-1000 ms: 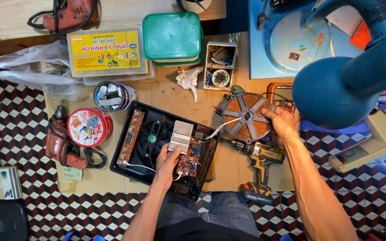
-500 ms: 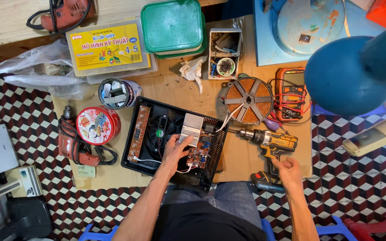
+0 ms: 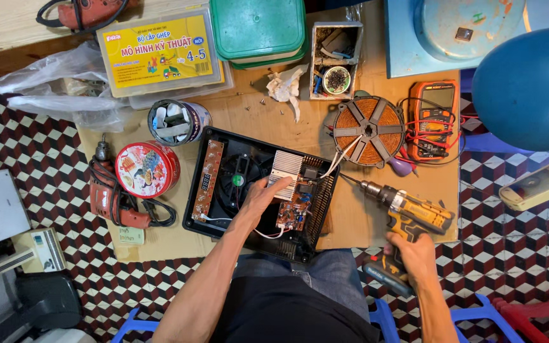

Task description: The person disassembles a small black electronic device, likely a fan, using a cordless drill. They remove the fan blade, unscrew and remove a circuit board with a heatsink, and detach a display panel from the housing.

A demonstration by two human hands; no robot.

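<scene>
Right hand (image 3: 413,256): closed around the grip of the cordless drill (image 3: 403,215); fingers are wrapped on the handle, so no gap is seen.
Cordless drill: yellow and black, laid across the near right corner of the cardboard sheet (image 3: 357,222); its bit is pointed left toward the black casing (image 3: 258,190), the tip just beside the casing's right edge and apart from it.
Left hand (image 3: 263,194): held open and flat, fingers spread slightly; nothing is gripped. The fingertips are rested on the silver heat sink (image 3: 285,170), the palm over the casing's middle.
Black casing: an opened appliance shell lying flat on the cardboard, directly in front of the person's knees.
Circuit board (image 3: 292,211): brown, seated in the right half of the casing, just below the heat sink and beside the left hand.
Fan (image 3: 236,180): dark, round, in the casing's left half, partly covered by the left wrist.
Display strip (image 3: 206,180): a narrow brown board lying along the casing's left wall.
Copper coil (image 3: 368,130): a flat round winding lying beyond the casing's right corner, joined to it by white wires.
Multimeter (image 3: 435,119): orange, just right of the coil, with red leads looped about it.
Red tin (image 3: 147,169): round, left of the casing.
Green box (image 3: 257,28): lidded, at the far edge of the work surface.
</scene>
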